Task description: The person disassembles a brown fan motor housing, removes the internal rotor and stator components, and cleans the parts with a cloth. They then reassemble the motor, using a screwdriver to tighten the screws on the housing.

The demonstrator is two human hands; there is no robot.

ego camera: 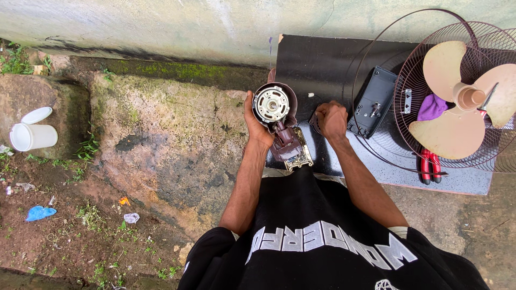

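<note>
We see a fan motor standing upright, its round silver face of metal plates turned up toward us, with a bright hub at the middle. It sits in a dark maroon housing that runs down toward us into a neck, where a small circuit board shows. Our left hand grips its left side; our right hand rests just beside it on the right.
</note>
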